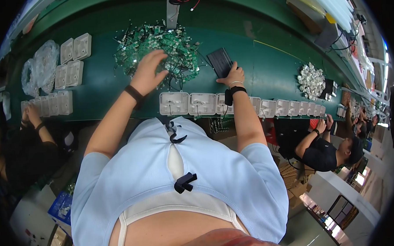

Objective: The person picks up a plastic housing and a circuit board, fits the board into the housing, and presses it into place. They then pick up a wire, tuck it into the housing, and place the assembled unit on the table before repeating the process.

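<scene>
My left hand [151,72] reaches over the near edge of a big heap of small green circuit boards with thin wires [158,47]. Its thumb and fingers are apart, with nothing visible in them. To its right, my right hand [233,76] is at the near end of a black, flat, rectangular thing with a ridged top [220,61]. Thumb and fingers sit at either side of that end; part of the grip is hidden. Just below the hands, a row of white plastic housings [174,103] lies along the near table edge, partly covered by my right wrist.
More white housings [74,73] and clear plastic bags [46,63] lie on the left of the green table [99,98]. A pile of small whitish parts [311,82] is at the right. A metal post [172,16] stands behind the heap. Co-workers [323,150] sit on both sides.
</scene>
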A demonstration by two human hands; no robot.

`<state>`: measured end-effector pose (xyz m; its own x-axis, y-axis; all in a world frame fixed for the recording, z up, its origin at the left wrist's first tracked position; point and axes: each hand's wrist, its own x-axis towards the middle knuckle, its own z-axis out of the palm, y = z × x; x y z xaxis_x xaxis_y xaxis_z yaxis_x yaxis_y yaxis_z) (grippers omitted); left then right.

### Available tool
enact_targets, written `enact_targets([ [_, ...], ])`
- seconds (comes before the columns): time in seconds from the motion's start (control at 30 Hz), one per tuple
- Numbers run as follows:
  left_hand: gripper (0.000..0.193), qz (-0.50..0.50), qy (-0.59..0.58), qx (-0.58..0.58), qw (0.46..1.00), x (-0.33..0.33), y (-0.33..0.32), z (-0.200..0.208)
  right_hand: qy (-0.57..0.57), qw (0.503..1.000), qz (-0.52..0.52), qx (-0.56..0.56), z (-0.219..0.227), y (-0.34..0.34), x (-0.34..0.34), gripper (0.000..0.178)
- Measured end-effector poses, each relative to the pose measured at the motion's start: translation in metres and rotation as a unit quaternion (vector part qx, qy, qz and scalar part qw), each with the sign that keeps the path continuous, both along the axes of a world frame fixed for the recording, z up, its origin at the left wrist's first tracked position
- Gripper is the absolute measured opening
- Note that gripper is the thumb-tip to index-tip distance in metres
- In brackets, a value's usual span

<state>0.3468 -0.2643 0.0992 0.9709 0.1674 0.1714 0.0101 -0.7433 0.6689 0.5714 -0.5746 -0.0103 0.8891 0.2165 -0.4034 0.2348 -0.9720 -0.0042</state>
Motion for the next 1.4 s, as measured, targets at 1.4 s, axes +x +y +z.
enact_targets([
  [1.4, 0.012, -0.073, 0.061, -0.091, 0.991, 0.194, -0.112, -0.131, 0.025, 0.869, 0.055, 0.490, 0.097, -0.013, -0.008, 0.114],
])
